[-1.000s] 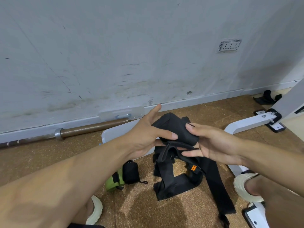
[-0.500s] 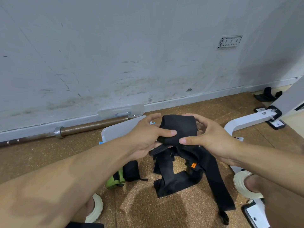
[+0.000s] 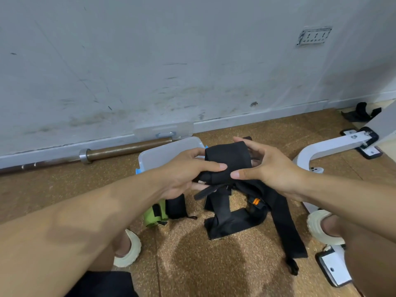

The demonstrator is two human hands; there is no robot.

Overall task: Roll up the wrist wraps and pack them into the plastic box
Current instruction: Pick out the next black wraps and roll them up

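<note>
From the head view, the left hand [image 3: 182,174] and right hand [image 3: 272,168] both pinch a black fabric wrist wrap roll [image 3: 227,161], held in the air above the cork floor [image 3: 188,264]. Its loose tail [image 3: 285,224] trails down to the floor. Behind the hands sits the translucent white plastic box [image 3: 162,155]; its inside is not visible. A green rolled wrap [image 3: 155,214] and a black rolled wrap [image 3: 175,205] lie beside it.

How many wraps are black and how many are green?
Black wraps: 3 — one in both hands, one rolled on the floor, one loose on the floor
Green wraps: 1
Total: 4
</note>
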